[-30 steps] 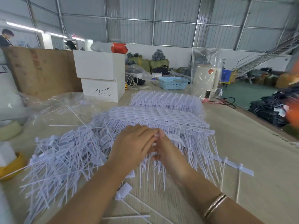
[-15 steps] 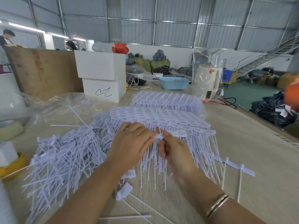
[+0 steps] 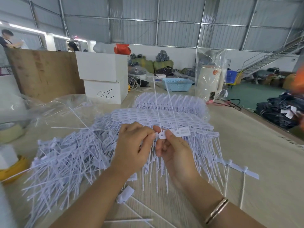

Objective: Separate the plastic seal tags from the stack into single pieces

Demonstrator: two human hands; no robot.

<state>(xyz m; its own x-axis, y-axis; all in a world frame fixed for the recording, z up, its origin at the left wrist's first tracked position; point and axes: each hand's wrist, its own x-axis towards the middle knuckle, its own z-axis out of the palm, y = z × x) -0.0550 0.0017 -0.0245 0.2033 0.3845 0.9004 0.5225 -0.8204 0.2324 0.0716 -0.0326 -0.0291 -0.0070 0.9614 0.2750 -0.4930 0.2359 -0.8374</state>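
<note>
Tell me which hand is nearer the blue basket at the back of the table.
Right. The right hand sits almost straight below the blue basket, pinching joined tags; the left hand pinches them too, but lies further over to the left.

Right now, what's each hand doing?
Left hand: pinching the end of a short strip of joined seal tags.
Right hand: pinching the same strip.

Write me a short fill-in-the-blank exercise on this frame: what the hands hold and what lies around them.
1. Both hands, the left hand and the right hand, pinch joined seal tags whose tails point ____.
2. The right wrist wears a ____.
3. The loose pile of tags lies on the person's ____ side.
4. The basket at the table's far end is ____ in colour.

Missing words: up; bracelet; left; blue
</note>
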